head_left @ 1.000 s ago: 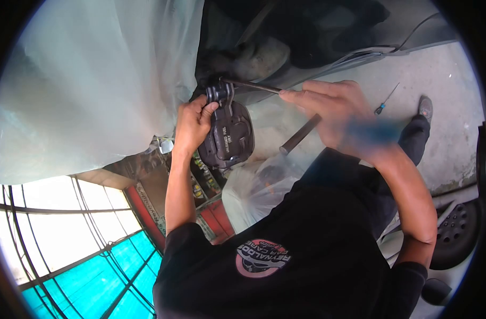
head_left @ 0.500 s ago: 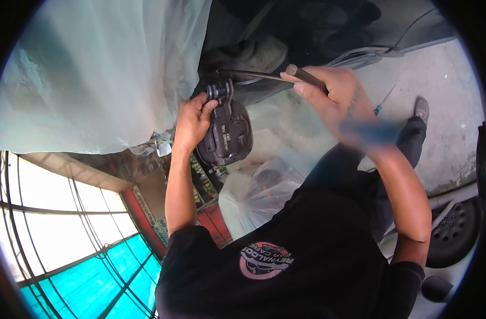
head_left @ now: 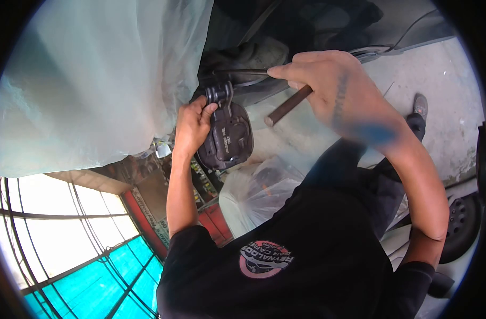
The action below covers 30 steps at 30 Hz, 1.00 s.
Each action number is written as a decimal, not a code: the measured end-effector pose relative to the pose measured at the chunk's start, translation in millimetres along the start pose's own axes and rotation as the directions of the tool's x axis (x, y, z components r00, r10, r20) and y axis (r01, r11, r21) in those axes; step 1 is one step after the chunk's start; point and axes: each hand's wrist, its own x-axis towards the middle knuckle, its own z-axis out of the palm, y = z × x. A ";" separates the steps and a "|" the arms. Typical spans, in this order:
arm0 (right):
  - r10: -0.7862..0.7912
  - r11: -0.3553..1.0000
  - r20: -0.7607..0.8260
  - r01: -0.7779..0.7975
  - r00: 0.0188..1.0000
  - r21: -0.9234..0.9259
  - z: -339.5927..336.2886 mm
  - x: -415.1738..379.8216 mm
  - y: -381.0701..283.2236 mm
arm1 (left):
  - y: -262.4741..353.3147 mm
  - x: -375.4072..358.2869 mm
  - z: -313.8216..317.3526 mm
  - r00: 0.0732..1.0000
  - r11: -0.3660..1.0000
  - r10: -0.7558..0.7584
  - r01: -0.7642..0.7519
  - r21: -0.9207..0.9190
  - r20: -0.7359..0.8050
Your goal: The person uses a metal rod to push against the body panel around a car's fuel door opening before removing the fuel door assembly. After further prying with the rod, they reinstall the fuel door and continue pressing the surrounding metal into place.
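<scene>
My left hand (head_left: 194, 125) grips the hinge end of a black fuel door (head_left: 229, 139), its fingers and thumb around the dark hinge. Lettering shows on the door's inner face. Up and to the right, my right hand (head_left: 328, 85) is closed round a dark metal rod (head_left: 289, 105), whose blunt end points down and left. A thin metal rod (head_left: 243, 72) runs left from the fingertips of my right hand, its far end just above the hinge.
Translucent plastic sheeting (head_left: 104, 80) hangs at the upper left beside a dark car body (head_left: 328, 26). A plastic-covered object (head_left: 259, 194) stands below the fuel door. A wheel (head_left: 461, 226) is at the lower right.
My right hand has shifted slightly up and turned, so the thick rod's blunt end now points down and left instead of up and left. My left hand has barely moved.
</scene>
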 end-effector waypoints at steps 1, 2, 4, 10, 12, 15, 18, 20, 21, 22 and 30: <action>-0.117 0.978 0.083 0.129 0.990 -0.166 -5.5 0.7 -2.2 | 0.4 -0.2 0.1 1.000 1.000 -0.001 0.001 0.000 0.000; -0.214 0.912 0.183 0.264 0.959 -0.314 -8.3 0.4 -3.2 | 2.2 -0.5 -0.1 1.000 1.000 -0.002 0.002 0.002 0.003; -0.293 0.876 0.163 0.332 0.942 -0.348 -4.6 -4.8 0.3 | 8.3 -0.9 -2.0 0.999 0.998 -0.051 0.051 -0.031 0.012; -0.252 0.947 0.077 0.262 0.965 -0.186 -10.1 -33.6 13.0 | 4.6 -1.2 0.8 1.000 0.999 -0.019 0.018 -0.044 -0.008; -0.206 0.969 0.039 0.209 0.978 -0.129 -9.5 -39.6 12.7 | 3.2 -1.5 2.2 1.000 0.999 -0.020 0.020 -0.047 -0.001; -0.120 0.989 0.067 0.125 0.991 -0.076 -7.6 -31.4 10.6 | 6.3 -0.6 -0.1 1.000 0.999 -0.020 0.020 -0.028 -0.008; -0.087 0.996 0.089 0.090 0.992 -0.027 -2.5 -19.5 14.2 | 5.7 -0.7 1.1 1.000 1.000 -0.008 0.007 -0.013 -0.009; -0.149 0.988 0.024 0.148 0.989 0.036 3.0 -13.8 13.8 | 4.5 -0.6 1.4 1.000 1.000 0.006 -0.006 -0.013 -0.018; -0.150 0.988 0.024 0.149 0.988 0.037 4.3 -13.2 13.3 | 4.7 0.1 0.9 1.000 1.000 0.006 -0.006 0.005 -0.016; -0.127 0.992 0.033 0.126 0.991 0.022 5.4 -15.4 10.4 | 4.0 -0.2 0.5 1.000 1.000 0.005 -0.005 0.023 -0.013; -0.122 0.992 -0.005 0.122 0.993 -0.030 20.7 -32.2 7.9 | 1.2 5.0 1.6 1.000 1.000 0.002 -0.002 0.024 0.007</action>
